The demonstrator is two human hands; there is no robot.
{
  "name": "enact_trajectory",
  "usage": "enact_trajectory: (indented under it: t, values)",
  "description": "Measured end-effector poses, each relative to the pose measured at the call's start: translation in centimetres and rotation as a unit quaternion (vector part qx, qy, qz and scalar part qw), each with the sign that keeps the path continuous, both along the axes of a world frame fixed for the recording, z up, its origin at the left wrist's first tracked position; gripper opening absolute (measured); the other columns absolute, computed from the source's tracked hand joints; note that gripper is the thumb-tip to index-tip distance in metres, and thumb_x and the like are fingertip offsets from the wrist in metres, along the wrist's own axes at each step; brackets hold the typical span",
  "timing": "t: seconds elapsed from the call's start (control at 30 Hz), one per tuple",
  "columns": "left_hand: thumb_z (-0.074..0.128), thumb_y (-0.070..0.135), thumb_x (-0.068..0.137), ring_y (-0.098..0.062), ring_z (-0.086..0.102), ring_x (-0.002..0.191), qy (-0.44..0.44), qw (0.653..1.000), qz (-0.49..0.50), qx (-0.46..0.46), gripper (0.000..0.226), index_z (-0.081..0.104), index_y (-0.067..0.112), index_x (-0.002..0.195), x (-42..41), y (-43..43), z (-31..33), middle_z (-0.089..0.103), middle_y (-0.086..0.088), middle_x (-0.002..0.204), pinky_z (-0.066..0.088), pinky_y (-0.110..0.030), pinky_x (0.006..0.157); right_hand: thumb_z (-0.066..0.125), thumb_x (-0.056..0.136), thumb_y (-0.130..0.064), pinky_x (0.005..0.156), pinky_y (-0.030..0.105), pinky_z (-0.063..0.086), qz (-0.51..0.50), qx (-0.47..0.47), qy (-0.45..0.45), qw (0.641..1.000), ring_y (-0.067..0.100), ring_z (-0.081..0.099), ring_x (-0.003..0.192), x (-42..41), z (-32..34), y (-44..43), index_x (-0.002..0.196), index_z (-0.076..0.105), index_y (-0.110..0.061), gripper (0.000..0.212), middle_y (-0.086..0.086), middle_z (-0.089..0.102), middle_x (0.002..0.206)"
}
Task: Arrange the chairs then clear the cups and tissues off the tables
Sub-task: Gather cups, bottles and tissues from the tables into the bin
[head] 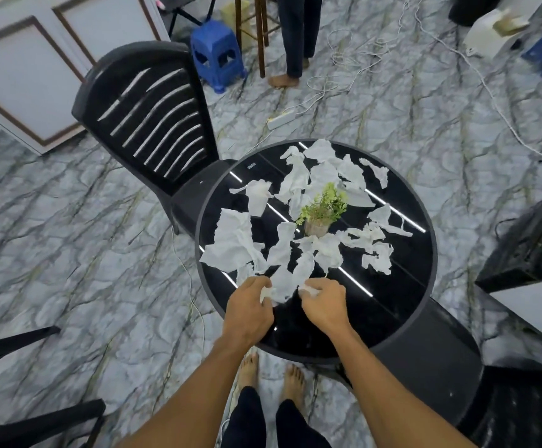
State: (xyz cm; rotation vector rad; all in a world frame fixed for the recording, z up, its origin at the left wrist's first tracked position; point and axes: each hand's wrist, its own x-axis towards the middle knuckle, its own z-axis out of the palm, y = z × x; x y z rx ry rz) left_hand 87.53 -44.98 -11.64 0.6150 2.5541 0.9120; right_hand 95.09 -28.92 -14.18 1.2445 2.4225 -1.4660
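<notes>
At the near edge of the round black table (402, 305), your left hand (247, 313) and right hand (323, 307) worked side by side, each with fingers curled closed around a small wad of white tissue. Torn tissues (234, 240) lay scattered over most of the glossy top, ringing a small potted plant (319, 215) near its centre. You had a slatted black chair (153, 124) pushed up to the far-left side of the table, and another dark chair (431, 360) tucked at the near right.
</notes>
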Motion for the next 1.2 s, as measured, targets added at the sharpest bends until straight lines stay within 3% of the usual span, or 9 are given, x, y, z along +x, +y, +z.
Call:
enact_trajectory:
  t: [0.1, 0.2, 0.27, 0.43, 0.63, 0.8, 0.9, 1.03, 1.2]
  values:
    - [0.059, 0.01, 0.087, -0.014, 0.06, 0.105, 0.015, 1.0, 0.009, -0.005, 0.02, 0.063, 0.019, 0.104, -0.3, 0.1, 0.2, 0.063, 0.006, 0.12, 0.047, -0.029, 0.095, 0.063, 0.082, 0.007, 0.072, 0.007, 0.05, 0.052, -0.027, -0.021, 0.998, 0.013, 0.06, 0.101, 0.0, 0.2, 0.2, 0.119, 0.062, -0.002, 0.038, 0.001, 0.058, 0.119]
    - [0.06, 0.009, 0.085, -0.014, 0.06, 0.111, 0.019, 0.999, 0.013, -0.027, 0.032, 0.065, 0.018, 0.115, -0.6, -0.6, 0.1, 0.061, 0.007, 0.129, 0.047, -0.033, 0.101, 0.062, 0.086, 0.003, 0.078, 0.029, 0.058, 0.105, 0.056, -0.047, 0.992, 0.023, 0.067, 0.092, 0.0, 0.4, 0.0, 0.102, 0.072, -0.001, 0.019, 0.009, 0.069, 0.1]
    - [0.059, 0.006, 0.082, -0.016, 0.055, 0.122, -0.002, 0.999, 0.008, -0.046, 0.048, 0.061, 0.018, 0.128, -1.0, -1.1, -0.2, 0.053, 0.005, 0.139, 0.045, -0.033, 0.105, 0.067, 0.087, -0.009, 0.073, 0.026, 0.054, 0.153, 0.145, -0.059, 0.976, 0.017, 0.065, 0.087, 0.1, 0.6, 0.0, 0.083, 0.075, -0.012, 0.01, 0.0, 0.069, 0.09]
    - [0.056, -0.001, 0.087, -0.023, 0.048, 0.132, -0.04, 0.992, -0.006, -0.122, 0.053, 0.056, 0.02, 0.136, -1.1, -0.9, -0.7, 0.028, 0.002, 0.161, 0.042, -0.025, 0.094, 0.067, 0.087, -0.011, 0.11, 0.028, 0.037, 0.284, 0.213, -0.064, 0.933, 0.017, 0.029, 0.144, 0.0, -0.1, 0.2, 0.119, 0.072, -0.018, 0.033, -0.008, 0.035, 0.155]
    - [0.061, 0.012, 0.092, -0.027, 0.051, 0.117, 0.016, 0.988, -0.053, -0.147, 0.028, 0.068, 0.011, 0.119, -0.6, -1.0, -1.9, 0.047, -0.005, 0.147, 0.048, -0.036, 0.093, 0.061, 0.087, -0.006, 0.077, 0.035, 0.053, 0.279, 0.185, -0.039, 0.942, 0.025, 0.063, 0.09, -0.4, -0.4, 0.4, 0.087, 0.073, -0.007, 0.012, 0.004, 0.064, 0.092]
    - [0.073, -0.002, 0.07, -0.018, 0.052, 0.067, 0.008, 0.99, -0.048, -0.13, 0.018, 0.064, 0.01, 0.06, -0.5, -0.8, -2.0, 0.057, 0.003, 0.069, 0.047, -0.028, 0.058, 0.065, 0.089, -0.007, 0.078, 0.027, 0.052, 0.247, 0.133, -0.016, 0.96, 0.017, 0.061, 0.088, -0.2, -0.6, 0.2, 0.096, 0.073, -0.013, 0.013, 0.0, 0.066, 0.094]
    - [0.057, 0.001, 0.084, -0.02, 0.055, 0.084, 0.013, 0.994, -0.012, -0.11, 0.011, 0.068, 0.004, 0.081, -0.6, -1.1, -2.4, 0.068, -0.006, 0.086, 0.05, -0.036, 0.077, 0.064, 0.089, -0.004, 0.078, 0.008, 0.047, 0.216, 0.097, -0.032, 0.971, 0.009, 0.062, 0.099, -0.3, -1.3, 0.0, 0.116, 0.071, -0.01, 0.029, -0.01, 0.063, 0.115]
    - [0.057, 0.012, 0.092, -0.018, 0.057, 0.104, 0.023, 0.996, 0.036, -0.077, 0.029, 0.065, 0.017, 0.12, -0.5, -1.3, -0.9, 0.068, 0.001, 0.105, 0.045, -0.03, 0.088, 0.06, 0.088, -0.001, 0.074, 0.031, 0.059, 0.192, 0.086, -0.029, 0.977, 0.018, 0.068, 0.082, -0.5, -1.3, -0.5, 0.116, 0.071, -0.01, 0.032, 0.003, 0.071, 0.095]
    - [0.056, 0.01, 0.092, -0.014, 0.057, 0.111, 0.007, 0.997, 0.063, -0.031, 0.029, 0.063, 0.018, 0.119, -2.2, -0.8, -0.1, 0.064, 0.003, 0.122, 0.037, -0.019, 0.093, 0.057, 0.083, 0.002, 0.07, 0.047, 0.058, 0.13, 0.071, -0.026, 0.989, 0.03, 0.068, 0.077, -0.6, -0.9, -1.0, 0.089, 0.064, 0.009, 0.011, 0.016, 0.069, 0.081]
